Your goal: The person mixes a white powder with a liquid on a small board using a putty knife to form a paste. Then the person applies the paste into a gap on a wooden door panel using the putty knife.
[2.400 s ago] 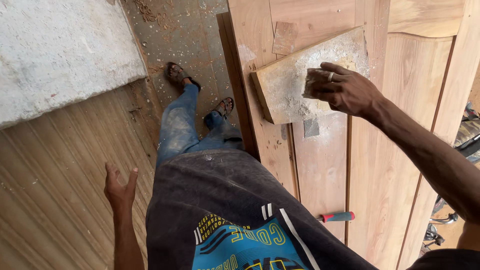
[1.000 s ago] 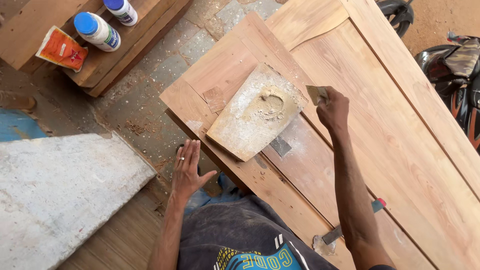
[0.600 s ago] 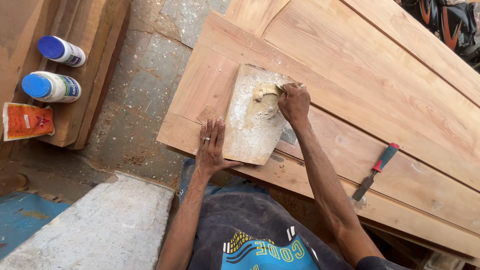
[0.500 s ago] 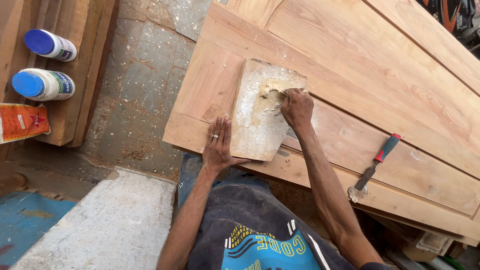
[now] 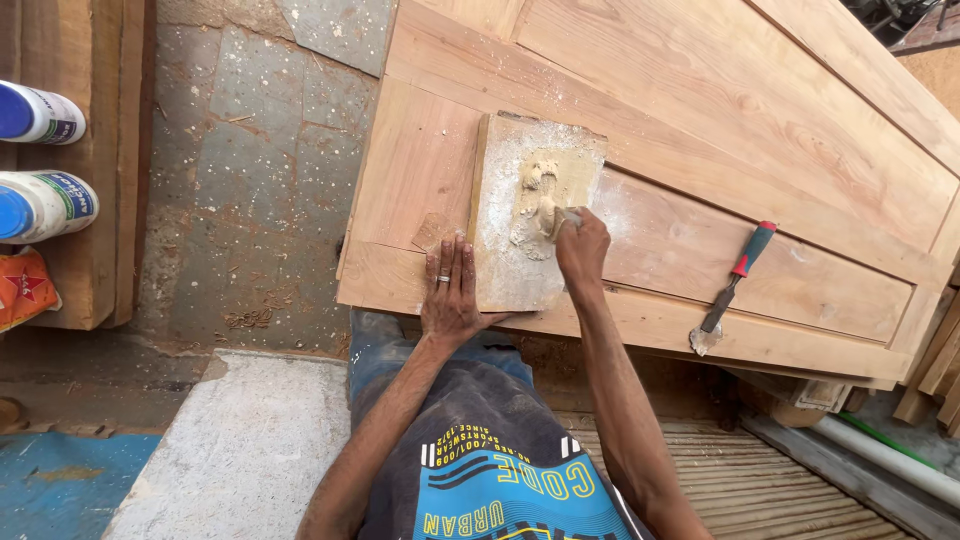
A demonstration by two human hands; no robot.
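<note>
The right hand (image 5: 582,243) is closed around a small scraping tool, mostly hidden in the fist, its tip pressed into a mound of tan filler paste (image 5: 543,195). The paste sits on a pale, dusty flat board (image 5: 500,270), which lies on a large wooden door (image 5: 760,130) near the door's lower left corner. The left hand (image 5: 452,295) lies open and flat, fingers together, at the board's left edge, partly on the board and partly on the door, holding nothing. A red-handled scraper (image 5: 733,285) rests near the door's lower edge, well apart to the right. The rest of the door panel is bare wood. Left of the door runs a strip of stone floor (image 5: 250,180). Beyond it, on stacked planks (image 5: 95,160) at the frame's left edge, lie two white bottles with blue caps (image 5: 40,205) on their sides, and below them an orange packet (image 5: 22,290). A grey slab (image 5: 240,450) lies at bottom left.
</note>
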